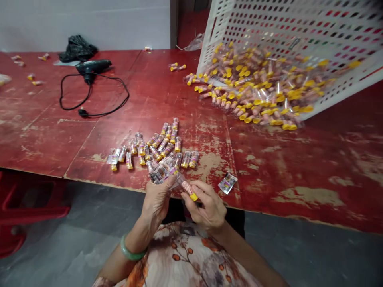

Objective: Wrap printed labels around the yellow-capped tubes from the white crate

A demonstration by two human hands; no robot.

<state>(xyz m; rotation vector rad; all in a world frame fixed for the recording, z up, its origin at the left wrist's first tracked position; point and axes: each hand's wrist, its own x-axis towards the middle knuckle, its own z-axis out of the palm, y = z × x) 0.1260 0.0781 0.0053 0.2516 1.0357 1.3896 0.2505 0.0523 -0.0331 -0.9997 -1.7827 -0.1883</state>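
Floral garment (176,259) lies nearest; jade bangle (133,248) circles the left wrist. Left hand (157,201) and right hand (208,203) grip a yellow-capped tube (187,187) at the red table (284,179) edge, just below labelled tubes (155,149), their print illegible.

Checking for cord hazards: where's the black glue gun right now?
In the head view, the black glue gun lies at the upper left of the red table, just in front of a crumpled black plastic bag.
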